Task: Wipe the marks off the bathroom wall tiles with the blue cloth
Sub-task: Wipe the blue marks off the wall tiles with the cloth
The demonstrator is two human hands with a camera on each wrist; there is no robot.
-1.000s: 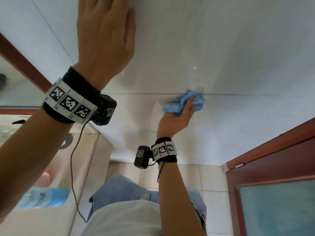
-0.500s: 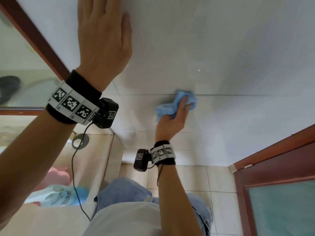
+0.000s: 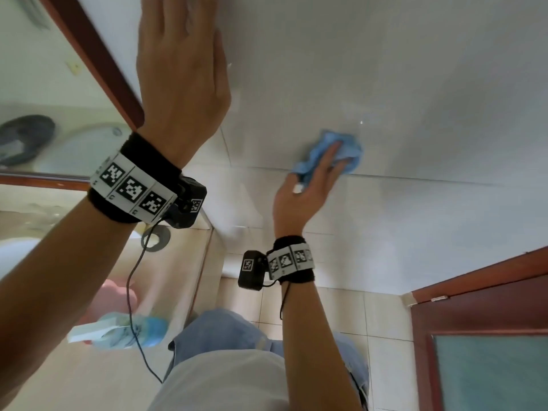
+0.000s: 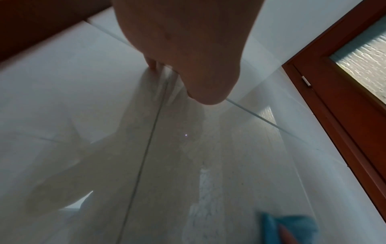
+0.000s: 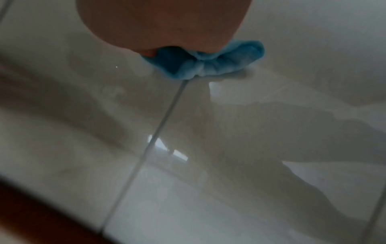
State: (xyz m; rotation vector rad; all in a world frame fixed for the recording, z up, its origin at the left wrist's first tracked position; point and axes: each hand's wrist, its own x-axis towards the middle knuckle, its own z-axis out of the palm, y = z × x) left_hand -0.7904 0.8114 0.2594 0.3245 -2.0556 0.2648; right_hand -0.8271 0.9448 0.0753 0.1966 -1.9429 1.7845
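Note:
The blue cloth (image 3: 350, 149) is bunched against the white wall tiles (image 3: 430, 78), just above a horizontal grout line. My right hand (image 3: 323, 170) presses it to the wall with straight fingers laid over it. The right wrist view shows the cloth (image 5: 208, 62) squeezed under my right hand (image 5: 163, 24), at the end of a grout line. My left hand (image 3: 178, 40) lies flat on the wall higher up and to the left, holding nothing. In the left wrist view that left hand (image 4: 188, 49) touches the tile, and the cloth (image 4: 296, 226) shows at the bottom right.
A brown door frame (image 3: 474, 289) with a frosted pane (image 3: 489, 375) stands at the lower right. Another brown frame (image 3: 98, 60) with glass runs along the left. Behind that glass lies a blue and white bottle (image 3: 127, 330). Beige floor tiles (image 3: 382, 321) are below.
My right hand has slid the cloth up from on and below the grout line to just above it. My left hand has stayed flat on the wall.

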